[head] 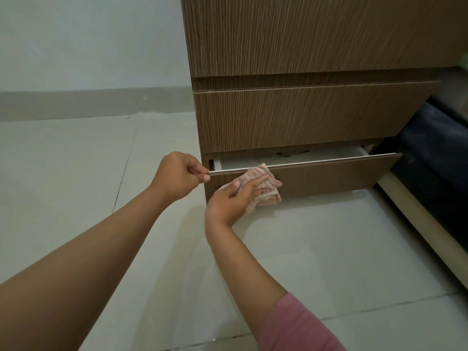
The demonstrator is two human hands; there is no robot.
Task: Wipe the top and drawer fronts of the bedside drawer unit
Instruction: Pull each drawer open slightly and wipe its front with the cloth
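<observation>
At frame centre, the left hand [178, 174] pinches the open bottom drawer [329, 177]'s top edge. The right hand [234, 198], fingers flat, presses a checked cloth [268, 184] against its front. Contents unclear.

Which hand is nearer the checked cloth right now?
Right. The right hand presses the checked cloth flat against the bottom drawer front; the left hand is off to the cloth's left, pinching the drawer's top edge at its corner.

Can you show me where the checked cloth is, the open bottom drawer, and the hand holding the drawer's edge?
checked cloth [268, 182], head view, on its bunched right part.
bottom drawer [329, 179], head view, middle of its brown front.
left hand [178, 174], head view, on the back of the hand.
</observation>
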